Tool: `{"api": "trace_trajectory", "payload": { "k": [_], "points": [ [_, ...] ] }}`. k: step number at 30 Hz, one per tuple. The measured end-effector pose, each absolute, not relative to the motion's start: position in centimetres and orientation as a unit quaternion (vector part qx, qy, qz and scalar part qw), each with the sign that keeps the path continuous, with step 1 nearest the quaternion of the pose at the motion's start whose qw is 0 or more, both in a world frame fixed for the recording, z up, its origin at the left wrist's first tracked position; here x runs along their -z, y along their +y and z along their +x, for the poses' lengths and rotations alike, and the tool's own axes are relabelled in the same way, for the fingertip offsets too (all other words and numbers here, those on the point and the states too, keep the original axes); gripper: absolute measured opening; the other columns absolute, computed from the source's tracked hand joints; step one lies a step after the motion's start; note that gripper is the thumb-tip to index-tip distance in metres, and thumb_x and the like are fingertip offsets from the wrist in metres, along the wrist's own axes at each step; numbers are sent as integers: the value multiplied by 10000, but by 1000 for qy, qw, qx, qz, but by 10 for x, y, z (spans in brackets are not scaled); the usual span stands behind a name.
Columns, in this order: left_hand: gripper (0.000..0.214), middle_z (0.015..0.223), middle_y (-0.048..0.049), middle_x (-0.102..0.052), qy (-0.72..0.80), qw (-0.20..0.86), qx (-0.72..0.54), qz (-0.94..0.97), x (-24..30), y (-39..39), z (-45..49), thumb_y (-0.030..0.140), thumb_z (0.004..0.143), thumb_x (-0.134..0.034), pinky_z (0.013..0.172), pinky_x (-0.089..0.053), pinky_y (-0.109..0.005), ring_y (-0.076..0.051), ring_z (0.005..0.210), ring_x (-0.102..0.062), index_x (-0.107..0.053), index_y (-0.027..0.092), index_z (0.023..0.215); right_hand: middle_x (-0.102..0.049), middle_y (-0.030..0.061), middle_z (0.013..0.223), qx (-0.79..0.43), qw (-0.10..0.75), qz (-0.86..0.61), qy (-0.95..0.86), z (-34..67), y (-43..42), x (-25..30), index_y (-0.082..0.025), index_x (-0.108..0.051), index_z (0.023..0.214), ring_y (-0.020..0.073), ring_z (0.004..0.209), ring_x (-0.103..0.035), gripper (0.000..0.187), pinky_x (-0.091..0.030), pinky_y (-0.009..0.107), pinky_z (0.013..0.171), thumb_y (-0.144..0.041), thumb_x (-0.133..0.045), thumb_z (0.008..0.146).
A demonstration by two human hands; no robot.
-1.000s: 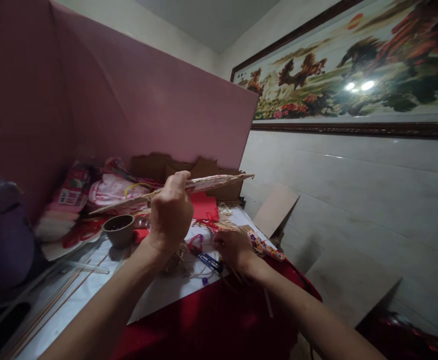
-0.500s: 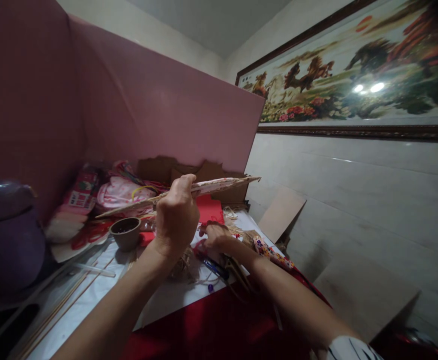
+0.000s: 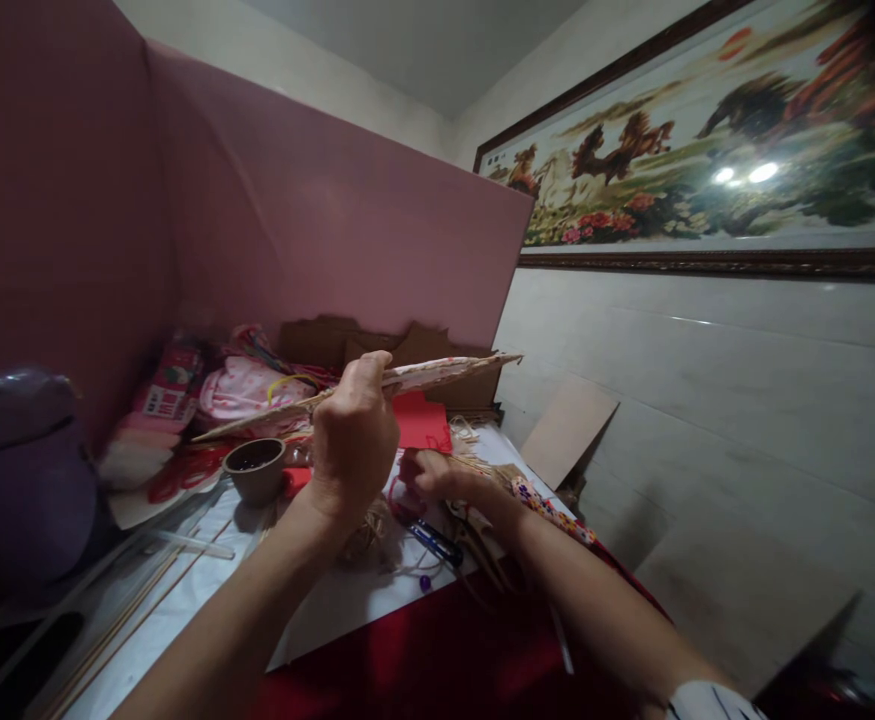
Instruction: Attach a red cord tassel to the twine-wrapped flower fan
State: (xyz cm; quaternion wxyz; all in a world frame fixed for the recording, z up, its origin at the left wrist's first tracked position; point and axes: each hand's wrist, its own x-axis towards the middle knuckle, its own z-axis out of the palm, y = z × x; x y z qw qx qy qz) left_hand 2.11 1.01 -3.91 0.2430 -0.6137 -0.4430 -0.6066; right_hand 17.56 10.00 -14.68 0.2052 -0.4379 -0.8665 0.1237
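Note:
My left hand [image 3: 354, 440] is closed round a thin, flat piece [image 3: 437, 373] seen edge-on, pale with reddish marks and tapering to points at both ends. It is held above the table. Lower and to the right, my right hand [image 3: 433, 475] reaches over the tabletop with its fingers curled; whatever they hold is hidden. Dark pink thread [image 3: 402, 502] lies just under those fingers. Close by are a blue-and-black utility knife [image 3: 437, 543], a purple bead [image 3: 425, 583] and a tangle of brown twine [image 3: 368, 530].
A grey-brown cup [image 3: 255, 472] with dark contents stands left of my left hand. Red paper [image 3: 420, 420] lies behind the hands. Thin sticks [image 3: 144, 620] and a purple bucket-like container [image 3: 24, 480] are at left. Flower-patterned fabric [image 3: 549, 508] lies by my right forearm.
My right hand has shifted slightly and its fingers look more curled. My left hand keeps its hold on the flat piece. The view has moved a little.

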Motion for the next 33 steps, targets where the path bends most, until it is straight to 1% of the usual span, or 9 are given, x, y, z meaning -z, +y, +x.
{"api": "trace_trajectory", "payload": {
  "k": [3, 5, 8, 11, 15, 21, 26, 30, 33],
  "points": [
    [311, 903, -99, -694, -446, 242, 606, -613, 39, 13, 20, 7, 728, -491, 709, -526, -325, -213, 811, -661, -590, 130, 995, -594, 80, 1126, -243, 224, -415, -848, 182, 99, 139, -161, -564, 1132, 190, 927, -609, 258, -524, 385, 789, -295, -532, 914],
    [300, 904, -99, -691, -452, 239, 605, -610, 41, 17, 19, 18, 735, -494, 709, -522, -325, -214, 809, -660, -588, 134, 995, -638, 47, 945, -309, 259, -394, -826, 183, 96, 134, -144, -576, 1038, 156, 810, -618, 177, -523, 339, 741, -246, -543, 897],
    [304, 921, -103, -686, -463, 231, 596, -614, 45, 24, 16, 26, 739, -494, 716, -518, -329, -220, 824, -660, -582, 136, 1008, -620, -6, 735, -390, 328, -356, -783, 183, 88, 125, -160, -547, 900, 122, 694, -595, 75, -497, 286, 717, -173, -561, 828],
    [299, 894, -102, -685, -477, 223, 580, -621, 49, 29, 13, 37, 747, -482, 705, -513, -330, -227, 815, -662, -576, 135, 1013, -605, -7, 705, -456, 380, -323, -737, 187, 73, 117, -165, -533, 842, 127, 679, -589, 108, -478, 274, 695, -214, -594, 768],
    [300, 882, -102, -687, -506, 215, 540, -637, 52, 28, 14, 44, 757, -464, 685, -502, -324, -235, 813, -660, -567, 133, 1024, -541, -34, 657, -521, 411, -305, -683, 195, 46, 108, -169, -531, 806, 101, 587, -540, 166, -453, 244, 608, -276, -629, 724],
    [293, 881, -113, -688, -530, 195, 482, -670, 54, 15, 20, 50, 759, -462, 675, -484, -324, -252, 812, -657, -568, 124, 1022, -472, -71, 603, -573, 422, -307, -632, 213, 12, 98, -177, -522, 835, 50, 451, -391, 251, -340, 182, 432, -345, -676, 730],
    [271, 844, -103, -699, -551, 159, 465, -674, 53, 4, 14, 107, 747, -516, 672, -475, -325, -259, 799, -658, -591, 141, 1006, -493, -69, 552, -572, 424, -306, -633, 225, 1, 95, -167, -544, 829, 40, 414, -344, 270, -234, 173, 381, -368, -698, 736],
    [256, 819, -100, -696, -554, 136, 467, -675, 58, 0, 6, 155, 749, -539, 659, -471, -320, -257, 797, -659, -600, 152, 998, -487, -70, 536, -563, 426, -315, -635, 225, -6, 96, -163, -556, 811, 37, 404, -323, 280, -210, 175, 373, -384, -706, 726],
    [211, 814, -91, -694, -535, 141, 486, -677, 61, -6, 2, 170, 760, -538, 656, -464, -312, -248, 788, -658, -600, 160, 961, -498, -69, 529, -558, 422, -312, -644, 223, -11, 97, -161, -555, 801, 39, 401, -335, 293, -234, 176, 374, -397, -706, 719]
  ]
}}
